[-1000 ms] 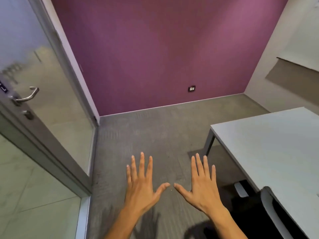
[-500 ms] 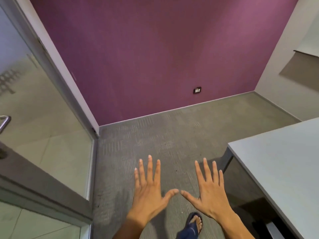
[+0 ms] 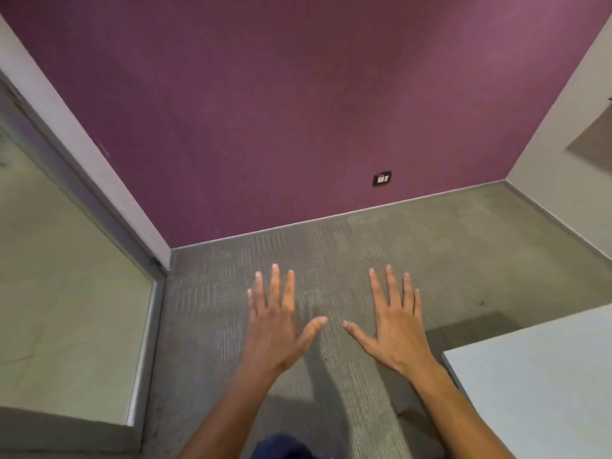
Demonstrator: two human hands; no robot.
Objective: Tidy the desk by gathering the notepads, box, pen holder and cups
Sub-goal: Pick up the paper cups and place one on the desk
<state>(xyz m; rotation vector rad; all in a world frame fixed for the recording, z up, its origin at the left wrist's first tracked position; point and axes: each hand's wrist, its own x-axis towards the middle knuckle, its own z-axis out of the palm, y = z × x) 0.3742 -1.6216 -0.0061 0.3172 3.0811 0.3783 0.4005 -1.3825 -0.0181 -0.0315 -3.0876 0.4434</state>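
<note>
The pale grey, flat-topped desk shows only as one bare corner at the lower right edge of the head view, just beside the person's right forearm; none of the notepads, box, pen holder or cups appears on the visible part. Both hands are held out in front of the body, backs up, holding nothing: the left hand has its fingers straight and spread, thumb angled inward, and the right hand mirrors it, fingers straight, thumb pointing toward the other thumb, the two tips near each other but apart. Beneath them lies grey, patterned carpet flooring. Beyond rises a purple painted wall carrying a small dark wall socket low near the skirting. A grey-framed glass door panel stands at the left, and a light beige side wall closes the right.
</note>
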